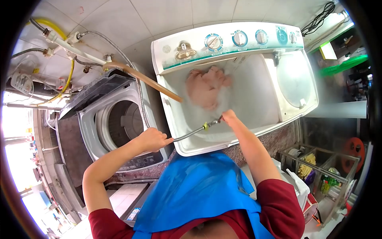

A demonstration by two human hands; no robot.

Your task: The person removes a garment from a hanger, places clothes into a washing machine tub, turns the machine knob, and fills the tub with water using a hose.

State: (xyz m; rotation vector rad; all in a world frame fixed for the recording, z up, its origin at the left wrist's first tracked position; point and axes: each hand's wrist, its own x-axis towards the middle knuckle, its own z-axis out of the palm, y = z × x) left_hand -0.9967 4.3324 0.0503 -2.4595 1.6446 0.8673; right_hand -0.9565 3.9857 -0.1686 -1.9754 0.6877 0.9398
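My left hand [154,140] is closed around a grey flexible hose [188,134] near the front left corner of a white twin-tub washing machine [177,145]. The hose runs up behind that hand toward the wall pipes. At its other end, my right hand [228,115] grips a small metal fitting [215,122], just past a yellow-green band on the hose. Both hands are above the open wash tub. A pink cloth [207,85] lies bunched in the tub, which looks hazy with steam or water. The fingertips on the fitting are partly hidden.
A tan pipe [147,81] reaches over the tub's left rim. On the left stands a grey top-loading washer [89,135] with its lid up. Wall pipes [63,42] are at upper left. A metal rack [318,171] with gloves and bottles stands at lower right.
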